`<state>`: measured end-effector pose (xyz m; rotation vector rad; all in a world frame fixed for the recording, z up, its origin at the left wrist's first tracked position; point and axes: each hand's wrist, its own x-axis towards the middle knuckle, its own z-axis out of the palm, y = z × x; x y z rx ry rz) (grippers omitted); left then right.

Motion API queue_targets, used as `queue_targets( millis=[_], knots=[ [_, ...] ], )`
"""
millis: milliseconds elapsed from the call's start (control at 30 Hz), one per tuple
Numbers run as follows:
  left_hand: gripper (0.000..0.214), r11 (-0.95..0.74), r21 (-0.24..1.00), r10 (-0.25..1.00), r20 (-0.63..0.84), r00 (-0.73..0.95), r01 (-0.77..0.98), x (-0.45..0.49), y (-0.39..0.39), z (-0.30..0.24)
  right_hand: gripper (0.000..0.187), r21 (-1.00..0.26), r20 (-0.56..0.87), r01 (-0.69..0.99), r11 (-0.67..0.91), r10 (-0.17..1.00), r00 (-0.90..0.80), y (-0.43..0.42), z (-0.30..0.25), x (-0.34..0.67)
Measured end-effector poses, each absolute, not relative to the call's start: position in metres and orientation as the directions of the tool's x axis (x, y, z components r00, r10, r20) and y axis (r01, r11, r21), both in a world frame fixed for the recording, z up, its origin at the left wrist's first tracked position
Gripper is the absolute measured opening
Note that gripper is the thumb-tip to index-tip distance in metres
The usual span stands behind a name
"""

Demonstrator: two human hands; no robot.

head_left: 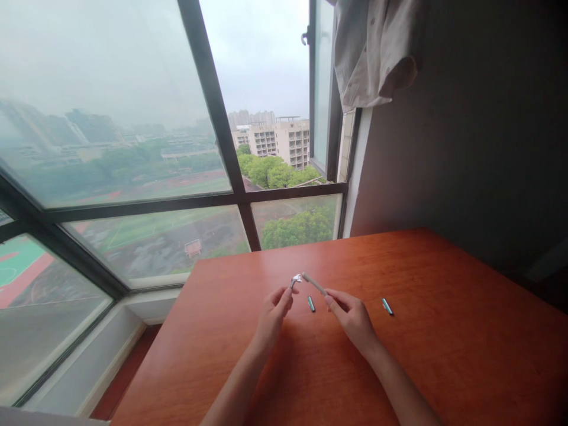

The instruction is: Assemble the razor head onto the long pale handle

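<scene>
Silvery end piece (296,279) pinched in left hand (271,312), slim grey rod (314,284) pinched by right hand (354,318), both just above wooden table (444,355). Looks light, stiff, slippery: grip near joint. Teal cylinder (311,303) between hands, second teal cylinder (387,306) off right.

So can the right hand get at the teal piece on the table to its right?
Probably yes: only bare table lies between the right hand and that teal piece. But its fingers pinch the grey rod, so they're occupied.

Reddish-brown wood grain covers the table (444,331); the rod (314,283) is pale grey, the middle stick (311,303) and outer stick (387,306) teal.
</scene>
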<state>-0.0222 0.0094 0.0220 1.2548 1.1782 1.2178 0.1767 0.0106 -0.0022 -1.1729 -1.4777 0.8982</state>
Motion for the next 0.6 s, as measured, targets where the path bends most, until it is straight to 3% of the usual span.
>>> queue_targets(
  millis=[600],
  knots=[
    [0.038, -0.079, 0.995, 0.995, 0.075, 0.062, 0.064, -0.023, 0.0104, 0.0163, 0.035, -0.899, 0.316, 0.314, 0.306, 0.948, -0.02, 0.0095, -0.0011, 0.1764]
  ],
)
